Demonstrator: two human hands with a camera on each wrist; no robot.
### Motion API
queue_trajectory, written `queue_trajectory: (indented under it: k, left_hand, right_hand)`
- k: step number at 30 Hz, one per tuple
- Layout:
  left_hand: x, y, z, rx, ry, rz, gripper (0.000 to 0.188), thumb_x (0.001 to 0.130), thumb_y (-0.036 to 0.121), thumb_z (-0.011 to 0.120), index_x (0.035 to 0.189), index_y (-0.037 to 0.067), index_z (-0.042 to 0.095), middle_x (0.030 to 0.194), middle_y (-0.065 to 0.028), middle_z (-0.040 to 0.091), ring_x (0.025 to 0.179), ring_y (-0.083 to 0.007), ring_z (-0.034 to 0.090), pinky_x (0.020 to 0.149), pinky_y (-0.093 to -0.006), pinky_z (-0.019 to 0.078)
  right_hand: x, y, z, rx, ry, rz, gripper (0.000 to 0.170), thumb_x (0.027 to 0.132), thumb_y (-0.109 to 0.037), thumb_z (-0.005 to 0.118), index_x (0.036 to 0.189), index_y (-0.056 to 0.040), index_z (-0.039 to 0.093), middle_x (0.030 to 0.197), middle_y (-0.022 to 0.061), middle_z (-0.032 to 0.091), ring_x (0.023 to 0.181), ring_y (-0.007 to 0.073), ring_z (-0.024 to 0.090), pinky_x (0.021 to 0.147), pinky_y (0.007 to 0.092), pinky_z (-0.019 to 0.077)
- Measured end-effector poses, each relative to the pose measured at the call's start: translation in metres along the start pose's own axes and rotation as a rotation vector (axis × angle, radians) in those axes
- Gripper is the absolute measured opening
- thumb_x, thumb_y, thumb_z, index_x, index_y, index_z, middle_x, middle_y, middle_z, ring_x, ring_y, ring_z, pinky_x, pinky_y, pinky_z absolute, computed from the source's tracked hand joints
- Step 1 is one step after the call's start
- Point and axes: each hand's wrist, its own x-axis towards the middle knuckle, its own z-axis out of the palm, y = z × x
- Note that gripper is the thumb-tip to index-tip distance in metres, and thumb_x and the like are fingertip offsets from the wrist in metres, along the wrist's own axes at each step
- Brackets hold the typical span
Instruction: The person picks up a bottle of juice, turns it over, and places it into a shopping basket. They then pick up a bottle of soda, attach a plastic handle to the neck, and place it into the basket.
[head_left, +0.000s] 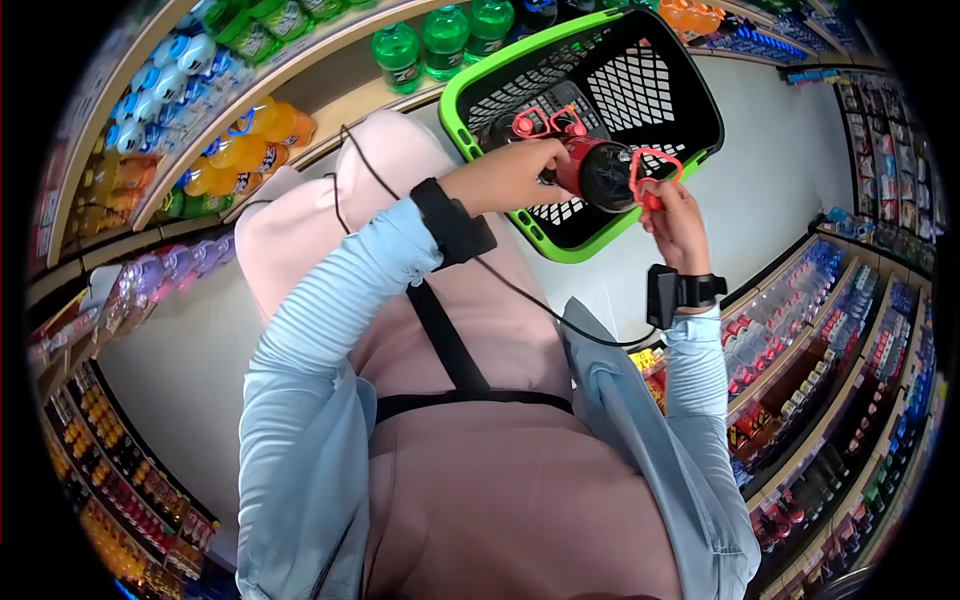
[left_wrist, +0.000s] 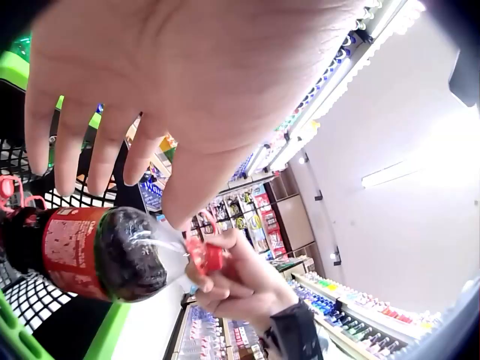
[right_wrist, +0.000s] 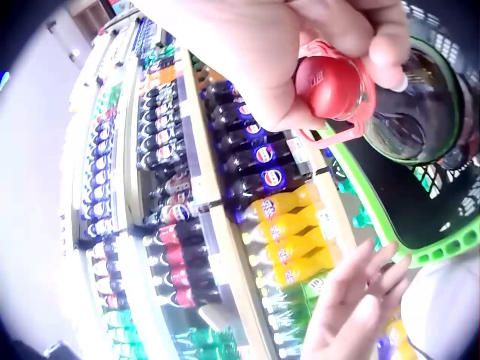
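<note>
The large bottle (head_left: 606, 176) of dark drink, with a red label (left_wrist: 69, 251), red cap (right_wrist: 325, 88) and red carrying loop (right_wrist: 343, 136), is tipped sideways over the basket (head_left: 572, 255).

Bright overhead tube light (left_wrist: 390, 174); fisheye edges curved, black; right wrist view overexposed.

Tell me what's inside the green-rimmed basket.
Inside the basket: red carry handles and what looks like a dark bottle beside them. The held bottle and left hand block part of the interior, so I can't give a full count.
</note>
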Motion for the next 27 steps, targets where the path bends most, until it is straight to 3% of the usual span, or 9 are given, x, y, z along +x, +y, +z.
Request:
queue_trajectory:
  k: [5,9,12,15,16,21,23,25,27]
  left_hand:
    - [-0.033,0.006,0.002,0.022,0.160,0.104,0.045,0.082,0.027,0.067,0.113,-0.001,0.050,0.107,-0.0183,0.057,0.101,-0.0282,0.057,0.085,-0.0356,0.0458]
    - [-0.068,0.013,-0.019,-0.006,0.221,0.053,0.045,0.083,0.029,0.067,0.112,-0.001,0.052,0.106,-0.0170,0.058,0.097,-0.0267,0.057,0.083,-0.0354,0.0469]
    - [-0.097,0.003,-0.040,-0.033,0.361,0.176,0.044,0.083,0.030,0.066,0.112,-0.001,0.052,0.105,-0.0167,0.058,0.097,-0.0266,0.057,0.082,-0.0349,0.0472]
    - [-0.139,-0.019,-0.076,-0.049,0.443,0.036,0.043,0.085,0.030,0.064,0.115,0.001,0.053,0.106,-0.0133,0.059,0.092,-0.0213,0.059,0.080,-0.0319,0.0473]
    - [-0.156,-0.029,-0.094,-0.040,0.517,-0.019,0.042,0.086,0.029,0.063,0.115,0.002,0.053,0.105,-0.0121,0.060,0.092,-0.0190,0.059,0.080,-0.0308,0.0472]
    - [-0.249,-0.091,-0.185,0.124,0.977,-0.177,0.033,0.086,0.023,0.063,0.112,0.002,0.058,0.099,-0.0064,0.063,0.093,-0.0129,0.058,0.081,-0.0262,0.0456]
    - [-0.285,-0.124,-0.208,0.041,1.028,-0.174,0.033,0.087,0.025,0.061,0.113,0.005,0.058,0.102,-0.0054,0.062,0.095,-0.0127,0.058,0.083,-0.0270,0.0445]
    - [-0.308,-0.126,-0.218,0.020,1.028,-0.357,0.036,0.088,0.033,0.058,0.115,0.009,0.056,0.101,-0.0024,0.061,0.099,-0.0124,0.057,0.084,-0.0306,0.0429]
    - [-0.305,-0.137,-0.220,0.135,1.050,-0.398,0.033,0.087,0.032,0.058,0.108,0.008,0.060,0.097,-0.0038,0.060,0.089,-0.0136,0.061,0.075,-0.0292,0.0463]
  right_hand:
    - [-0.032,-0.065,0.005,-0.239,-0.115,-0.104,0.012,0.083,-0.013,0.057,0.087,-0.0024,0.056,0.067,0.0041,0.057,0.044,0.0098,0.048,0.042,0.0216,0.0361]
    - [-0.051,-0.094,0.024,-0.288,-0.133,-0.106,0.013,0.083,-0.016,0.059,0.084,-0.0046,0.053,0.064,0.0040,0.056,0.042,0.0094,0.047,0.040,0.0208,0.0345]
    - [-0.059,-0.108,0.047,-0.393,-0.150,-0.111,0.016,0.083,-0.020,0.058,0.085,-0.0042,0.053,0.058,0.0034,0.053,0.038,0.0083,0.042,0.040,0.0204,0.0324]
    - [-0.068,-0.122,0.068,-0.474,-0.196,-0.087,0.018,0.084,-0.021,0.057,0.086,-0.0041,0.054,0.053,0.0032,0.051,0.034,0.0073,0.036,0.039,0.0204,0.0316]
    - [-0.071,-0.125,0.077,-0.471,-0.158,-0.084,0.019,0.084,-0.023,0.056,0.086,-0.0037,0.055,0.051,0.0034,0.049,0.032,0.0067,0.031,0.039,0.0207,0.0308]
    - [-0.081,-0.137,0.102,-0.571,-0.145,-0.145,0.021,0.084,-0.025,0.057,0.086,-0.0042,0.055,0.050,0.0039,0.049,0.031,0.0065,0.031,0.038,0.0205,0.0304]
    - [-0.074,-0.141,0.093,-0.581,-0.152,-0.159,0.022,0.084,-0.026,0.057,0.087,-0.0044,0.056,0.050,0.0038,0.049,0.031,0.0065,0.031,0.038,0.0199,0.0309]
    - [-0.078,-0.146,0.101,-0.554,-0.097,-0.195,0.023,0.085,-0.027,0.057,0.089,-0.0043,0.056,0.050,0.0024,0.049,0.031,0.0067,0.032,0.038,0.0193,0.0313]
    - [-0.083,-0.155,0.115,-0.597,-0.080,-0.223,0.023,0.085,-0.027,0.058,0.090,-0.0045,0.056,0.050,0.0023,0.049,0.031,0.0067,0.032,0.039,0.0194,0.0318]
